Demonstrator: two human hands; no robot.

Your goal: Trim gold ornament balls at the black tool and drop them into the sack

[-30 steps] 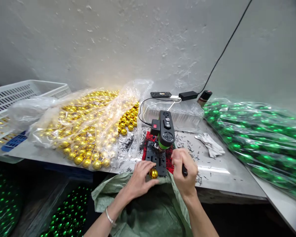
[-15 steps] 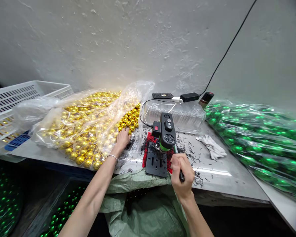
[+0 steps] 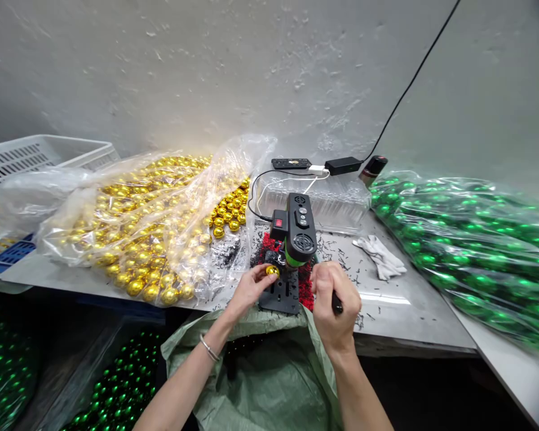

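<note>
Between its thumb and fingers, my left hand (image 3: 250,288) pinches a gold ball (image 3: 272,270), just left of the head of a small black device (image 3: 302,224). The device stands over a black slotted base plate (image 3: 278,298) on a red mat (image 3: 306,287). My right hand (image 3: 336,299) is wrapped round a black-ended lever handle (image 3: 337,304) at the device's right side. Gold balls (image 3: 228,209) spill from the mouth of a clear plastic bag (image 3: 135,233) to the left.
Green balls fill a clear bag (image 3: 471,239) at the right. A white glove (image 3: 381,257) lies on the metal table (image 3: 399,311) among black scraps. Clear trays (image 3: 341,203) sit behind the device. A green sack (image 3: 269,383) hangs open in front; a white basket (image 3: 78,149) stands left.
My left hand has moved right from the pile of gold balls to the device, and a gold ball now shows in its fingers. My right hand stays on the handle. The view has shifted slightly.
</note>
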